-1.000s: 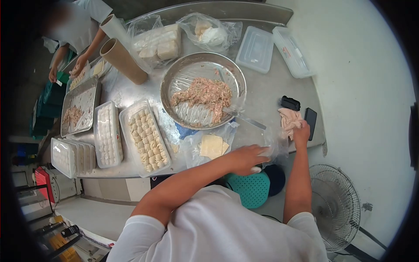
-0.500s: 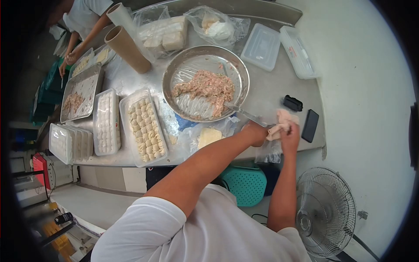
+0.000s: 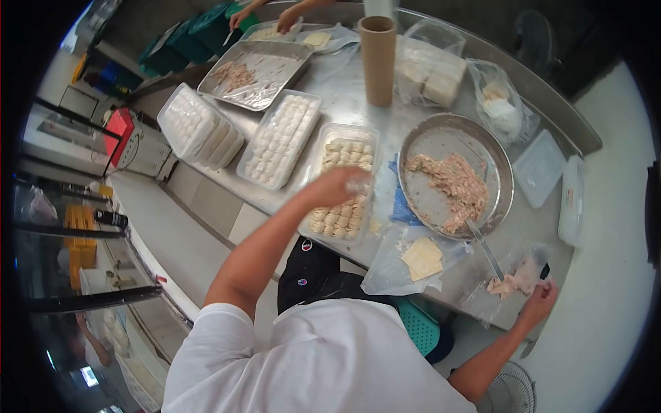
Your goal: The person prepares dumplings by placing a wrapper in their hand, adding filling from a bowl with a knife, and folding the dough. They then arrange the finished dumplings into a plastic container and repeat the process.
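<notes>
My left hand [image 3: 335,187] is over the middle of a plastic tray [image 3: 375,141] of rows of pale folded dumplings [image 3: 337,219]. Its fingers are curled around something pale and shiny that I cannot make out. Far to the right, my right hand [image 3: 542,299] has its fingers pinched at the edge of a crumpled clear plastic sheet or bag [image 3: 529,265]. Beside it on the table lies a soft pink piece [image 3: 505,285]. Square yellowish wrappers [image 3: 422,259] lie on plastic between my hands. A spatula [image 3: 486,252] leans from the round pan [image 3: 511,180] of minced filling [image 3: 454,186].
A lidded dumpling tray [image 3: 282,138], stacked containers [image 3: 200,127] and a rectangular metal tray [image 3: 275,96] stand left. A cardboard tube [image 3: 378,65] stands upright behind. Bagged blocks [image 3: 437,72] and plastic containers [image 3: 540,168] line the right. A co-worker's hand [image 3: 289,17] is at the back.
My left hand has left the pink piece and moved left over the dumpling tray. The pink piece now lies on the table near my right hand. The view has swung left.
</notes>
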The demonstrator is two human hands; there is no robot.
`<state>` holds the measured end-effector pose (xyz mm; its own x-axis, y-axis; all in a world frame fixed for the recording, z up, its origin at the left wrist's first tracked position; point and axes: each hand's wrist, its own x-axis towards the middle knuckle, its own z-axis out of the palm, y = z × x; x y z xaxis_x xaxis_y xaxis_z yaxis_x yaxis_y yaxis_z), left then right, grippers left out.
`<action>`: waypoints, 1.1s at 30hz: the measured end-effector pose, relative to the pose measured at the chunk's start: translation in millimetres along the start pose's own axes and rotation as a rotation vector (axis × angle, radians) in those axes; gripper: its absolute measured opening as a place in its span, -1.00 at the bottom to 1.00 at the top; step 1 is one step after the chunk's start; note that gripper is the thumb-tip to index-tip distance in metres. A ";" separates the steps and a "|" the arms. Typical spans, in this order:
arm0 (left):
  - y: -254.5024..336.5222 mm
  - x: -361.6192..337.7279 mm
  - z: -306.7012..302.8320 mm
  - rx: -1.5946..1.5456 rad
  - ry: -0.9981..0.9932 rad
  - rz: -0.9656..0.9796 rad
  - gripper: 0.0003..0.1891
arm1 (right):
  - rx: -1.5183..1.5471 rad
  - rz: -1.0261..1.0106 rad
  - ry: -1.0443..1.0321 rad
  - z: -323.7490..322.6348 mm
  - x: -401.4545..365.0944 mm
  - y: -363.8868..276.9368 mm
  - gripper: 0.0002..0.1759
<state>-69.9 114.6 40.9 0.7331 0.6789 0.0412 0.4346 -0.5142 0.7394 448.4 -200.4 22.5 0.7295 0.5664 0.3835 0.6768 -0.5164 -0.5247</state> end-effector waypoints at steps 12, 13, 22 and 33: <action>-92.3 88.9 -16.1 0.380 -0.200 -0.261 -0.49 | 0.404 -0.837 -0.961 141.5 -173.6 -319.6 -0.72; -95.2 92.1 -14.3 0.421 -0.215 -0.268 -0.48 | 0.328 -0.896 -0.952 149.2 -179.9 -321.3 -0.76; -89.7 88.7 -22.4 0.383 -0.329 -0.302 -0.47 | 0.400 -0.832 -0.891 164.1 -204.3 -314.4 -0.84; -80.8 91.3 -22.2 0.473 -0.394 -0.293 -0.39 | 0.395 -0.792 -0.922 168.2 -205.0 -329.1 -0.85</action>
<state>-49.7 229.7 -0.1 0.6469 0.6296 -0.4303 0.7607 -0.5728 0.3054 59.4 -38.6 -11.2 -0.3041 0.9463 0.1096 0.7023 0.3004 -0.6455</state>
